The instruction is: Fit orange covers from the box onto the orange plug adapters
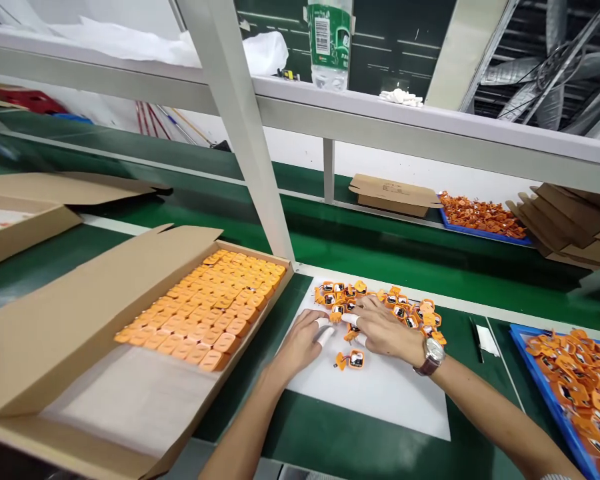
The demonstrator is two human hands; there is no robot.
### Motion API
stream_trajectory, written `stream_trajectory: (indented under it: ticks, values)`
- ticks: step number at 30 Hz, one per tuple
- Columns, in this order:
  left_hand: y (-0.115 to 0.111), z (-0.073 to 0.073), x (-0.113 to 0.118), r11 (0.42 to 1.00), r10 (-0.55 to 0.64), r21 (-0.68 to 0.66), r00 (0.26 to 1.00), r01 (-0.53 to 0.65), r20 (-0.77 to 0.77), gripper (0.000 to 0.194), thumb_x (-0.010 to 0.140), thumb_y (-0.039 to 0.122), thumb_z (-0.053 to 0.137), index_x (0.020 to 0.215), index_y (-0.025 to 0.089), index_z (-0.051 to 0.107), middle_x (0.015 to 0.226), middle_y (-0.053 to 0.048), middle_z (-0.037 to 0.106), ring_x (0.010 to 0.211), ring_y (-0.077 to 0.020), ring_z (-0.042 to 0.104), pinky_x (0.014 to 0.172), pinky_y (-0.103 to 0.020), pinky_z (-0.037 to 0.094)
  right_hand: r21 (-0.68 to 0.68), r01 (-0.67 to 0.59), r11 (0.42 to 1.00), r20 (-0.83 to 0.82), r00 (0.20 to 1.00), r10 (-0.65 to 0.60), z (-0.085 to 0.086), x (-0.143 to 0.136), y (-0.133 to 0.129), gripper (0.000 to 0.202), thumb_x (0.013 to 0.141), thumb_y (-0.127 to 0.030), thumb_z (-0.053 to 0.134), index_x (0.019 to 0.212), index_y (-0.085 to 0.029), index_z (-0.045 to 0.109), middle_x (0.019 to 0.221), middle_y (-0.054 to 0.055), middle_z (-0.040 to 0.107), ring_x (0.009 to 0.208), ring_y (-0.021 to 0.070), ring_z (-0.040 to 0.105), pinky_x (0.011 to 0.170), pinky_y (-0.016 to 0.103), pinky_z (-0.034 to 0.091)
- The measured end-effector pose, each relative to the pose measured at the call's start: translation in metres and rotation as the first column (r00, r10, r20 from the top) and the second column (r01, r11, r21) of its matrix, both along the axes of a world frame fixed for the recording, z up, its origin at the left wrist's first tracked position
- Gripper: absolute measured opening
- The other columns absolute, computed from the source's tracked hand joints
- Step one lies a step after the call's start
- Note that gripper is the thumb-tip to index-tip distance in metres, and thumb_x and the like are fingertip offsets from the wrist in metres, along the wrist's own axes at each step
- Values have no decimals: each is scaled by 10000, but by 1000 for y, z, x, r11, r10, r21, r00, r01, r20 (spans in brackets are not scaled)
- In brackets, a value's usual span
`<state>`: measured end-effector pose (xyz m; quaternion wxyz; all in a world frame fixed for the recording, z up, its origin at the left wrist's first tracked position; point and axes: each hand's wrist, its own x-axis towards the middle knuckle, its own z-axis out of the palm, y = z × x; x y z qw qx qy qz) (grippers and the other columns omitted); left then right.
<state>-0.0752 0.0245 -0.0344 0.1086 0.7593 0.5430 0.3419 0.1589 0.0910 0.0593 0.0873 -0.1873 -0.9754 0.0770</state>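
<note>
Small orange plastic cases with electronics and thin wires inside lie in a loose cluster on a white sheet. My left hand is at the cluster's left side, thumb and index finger apart, tips near one orange case. My right hand, wearing a wristwatch, reaches over the cluster with fingers spread. Its fingertips are beside or touching cases; the exact contact is partly hidden. White finger covers show on both hands. A single open case lies nearer me, below the right hand.
At left, a cardboard box holds rows of closed orange cases. A blue tray of orange parts stands at right, near a black pen-like tool. A metal post rises behind the box. Behind are folded cartons and another blue tray.
</note>
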Motion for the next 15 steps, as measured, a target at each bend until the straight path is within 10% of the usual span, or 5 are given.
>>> stream_trajectory:
  ticks: [8, 15]
  values:
    - [-5, 3, -4, 998, -50, -35, 997, 49, -50, 438, 696, -104, 478, 943, 168, 718, 1216, -109, 681, 1158, -291, 564, 979, -469, 523, 2, 125, 992, -128, 984, -124, 11, 18, -5, 484, 763, 110, 452, 1133, -141, 637, 1406, 161, 512, 1320, 324, 413, 1085, 532, 418]
    - [-13, 33, 1, 946, -86, -296, 984, 130, 157, 201, 922, 158, 545, 992, 196, 730, 1041, -84, 728, 973, -235, 665, 844, -361, 555, -340, 279, 898, 72, 960, -271, -1, 55, -65, 376, 998, -335, 546, 1349, -199, 527, 1404, 144, 530, 1111, 281, 638, 941, 427, 548]
